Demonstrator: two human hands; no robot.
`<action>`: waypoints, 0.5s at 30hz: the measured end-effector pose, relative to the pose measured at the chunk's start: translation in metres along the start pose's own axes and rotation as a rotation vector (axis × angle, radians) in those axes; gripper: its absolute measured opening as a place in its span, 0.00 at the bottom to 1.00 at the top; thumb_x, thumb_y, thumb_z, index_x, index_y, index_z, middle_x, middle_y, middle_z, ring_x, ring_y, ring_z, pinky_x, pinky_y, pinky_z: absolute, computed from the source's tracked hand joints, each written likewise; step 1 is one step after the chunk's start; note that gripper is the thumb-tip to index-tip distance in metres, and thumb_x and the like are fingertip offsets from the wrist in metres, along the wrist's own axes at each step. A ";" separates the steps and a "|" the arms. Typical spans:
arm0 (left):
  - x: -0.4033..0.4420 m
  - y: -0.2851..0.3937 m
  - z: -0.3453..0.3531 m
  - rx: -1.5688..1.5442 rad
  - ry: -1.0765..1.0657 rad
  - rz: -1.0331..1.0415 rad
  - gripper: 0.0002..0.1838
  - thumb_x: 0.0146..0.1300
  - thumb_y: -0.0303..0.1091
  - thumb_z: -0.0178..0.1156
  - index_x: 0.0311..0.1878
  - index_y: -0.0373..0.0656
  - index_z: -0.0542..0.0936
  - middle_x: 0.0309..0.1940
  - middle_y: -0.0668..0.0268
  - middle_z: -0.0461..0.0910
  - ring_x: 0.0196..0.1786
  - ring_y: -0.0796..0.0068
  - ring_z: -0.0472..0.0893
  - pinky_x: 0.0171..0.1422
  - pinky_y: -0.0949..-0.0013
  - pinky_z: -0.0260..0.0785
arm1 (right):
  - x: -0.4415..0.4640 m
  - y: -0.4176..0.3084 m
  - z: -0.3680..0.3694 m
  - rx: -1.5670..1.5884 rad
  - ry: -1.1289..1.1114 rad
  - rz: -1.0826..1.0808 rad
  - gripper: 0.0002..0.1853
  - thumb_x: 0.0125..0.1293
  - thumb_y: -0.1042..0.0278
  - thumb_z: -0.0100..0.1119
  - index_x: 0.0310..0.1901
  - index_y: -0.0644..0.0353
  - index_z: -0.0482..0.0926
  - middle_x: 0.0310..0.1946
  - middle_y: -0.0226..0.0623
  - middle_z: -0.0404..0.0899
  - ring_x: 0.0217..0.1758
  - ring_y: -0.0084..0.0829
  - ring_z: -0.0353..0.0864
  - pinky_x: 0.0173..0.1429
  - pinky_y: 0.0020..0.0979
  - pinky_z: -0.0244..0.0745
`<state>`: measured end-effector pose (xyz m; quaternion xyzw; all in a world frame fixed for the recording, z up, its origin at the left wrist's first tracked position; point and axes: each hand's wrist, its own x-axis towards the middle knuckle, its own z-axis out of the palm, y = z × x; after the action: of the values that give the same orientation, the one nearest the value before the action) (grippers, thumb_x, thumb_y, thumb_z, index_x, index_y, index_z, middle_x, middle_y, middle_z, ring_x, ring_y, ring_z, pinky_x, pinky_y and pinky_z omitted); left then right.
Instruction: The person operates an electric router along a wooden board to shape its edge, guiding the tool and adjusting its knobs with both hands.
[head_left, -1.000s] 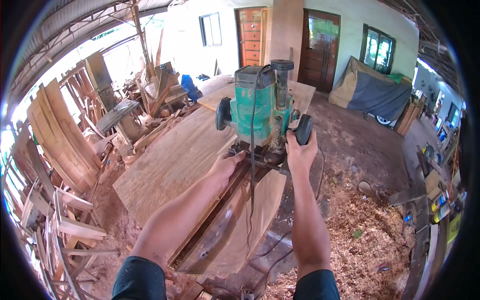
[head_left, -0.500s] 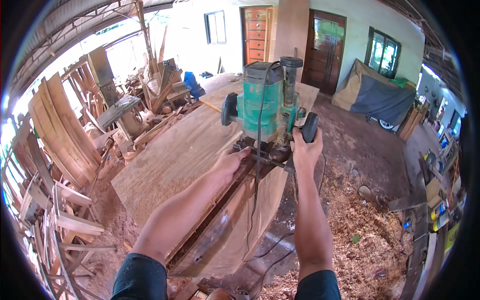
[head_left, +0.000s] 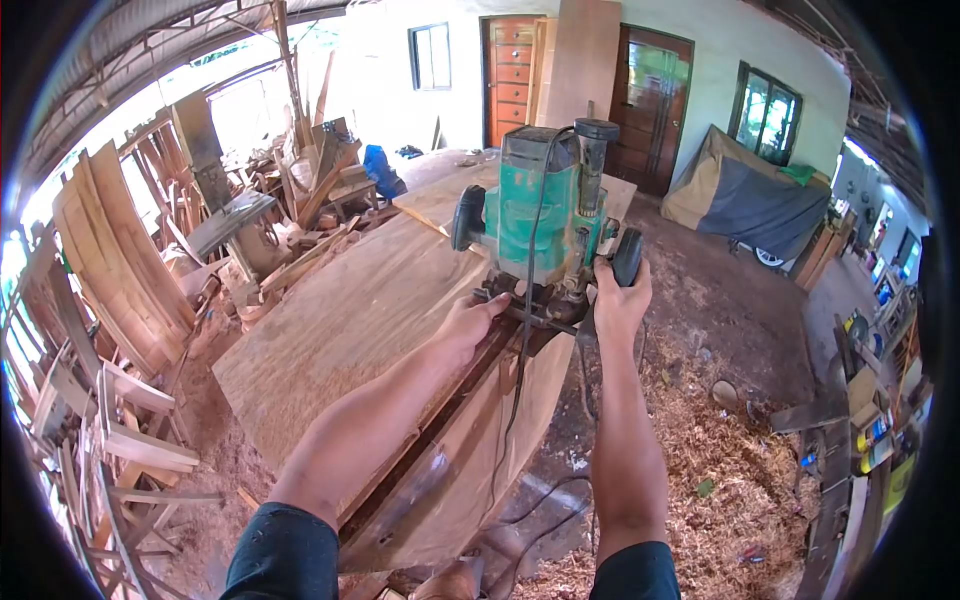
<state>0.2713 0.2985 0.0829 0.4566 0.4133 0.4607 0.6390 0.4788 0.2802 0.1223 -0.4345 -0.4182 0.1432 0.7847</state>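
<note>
A green router with a dark top and black side knobs stands upright on a long dark wooden piece lying over a wide wooden board. My left hand grips the router's base at its near left side, thumb on top. Around the right black knob my right hand is closed. A black cord hangs down the router's front and runs over the board. The router's bit is hidden beneath its base.
Wood shavings cover the ground at the right. Stacked planks and offcuts fill the left side, with curved wooden frames nearer. A covered vehicle stands at the back right by the wall. Tools and cans line the right edge.
The router has moved a little to the right in view and slightly lower, with both hands still on it. The camera view has shifted a little too.
</note>
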 end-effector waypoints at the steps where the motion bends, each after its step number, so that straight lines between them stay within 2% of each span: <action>1: 0.002 0.002 0.003 0.002 -0.002 -0.004 0.13 0.70 0.39 0.62 0.45 0.37 0.82 0.39 0.66 0.84 0.41 0.76 0.77 0.47 0.67 0.68 | 0.002 -0.001 0.000 0.000 0.004 0.023 0.13 0.59 0.71 0.66 0.44 0.63 0.78 0.33 0.30 0.78 0.33 0.21 0.75 0.39 0.26 0.71; 2: 0.008 0.000 0.003 0.014 0.004 0.001 0.13 0.70 0.39 0.62 0.45 0.38 0.82 0.39 0.66 0.84 0.41 0.76 0.77 0.47 0.67 0.67 | 0.005 -0.002 0.000 -0.001 0.008 0.048 0.13 0.58 0.71 0.66 0.45 0.63 0.79 0.35 0.32 0.81 0.38 0.23 0.77 0.47 0.28 0.73; 8: 0.041 -0.006 0.008 0.010 0.007 0.003 0.14 0.70 0.40 0.62 0.44 0.37 0.82 0.38 0.63 0.84 0.39 0.73 0.80 0.44 0.65 0.69 | 0.026 0.007 0.001 0.028 0.011 0.094 0.13 0.58 0.71 0.67 0.44 0.63 0.78 0.31 0.30 0.79 0.30 0.19 0.74 0.36 0.26 0.71; 11: 0.045 0.003 0.019 -0.028 0.010 -0.036 0.15 0.70 0.40 0.62 0.45 0.35 0.82 0.38 0.61 0.85 0.38 0.72 0.81 0.42 0.64 0.71 | 0.036 0.006 0.002 0.025 0.006 0.044 0.12 0.58 0.72 0.67 0.43 0.63 0.78 0.30 0.29 0.78 0.27 0.17 0.72 0.31 0.24 0.68; 15: 0.059 0.003 0.025 -0.009 0.017 -0.040 0.15 0.70 0.39 0.62 0.45 0.34 0.82 0.37 0.61 0.85 0.36 0.72 0.82 0.40 0.63 0.72 | 0.043 0.002 0.003 -0.021 0.007 0.034 0.13 0.58 0.69 0.67 0.41 0.66 0.78 0.32 0.30 0.77 0.33 0.21 0.73 0.40 0.27 0.70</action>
<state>0.3079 0.3513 0.0850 0.4413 0.4258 0.4537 0.6466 0.5029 0.3083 0.1445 -0.4502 -0.4096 0.1507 0.7790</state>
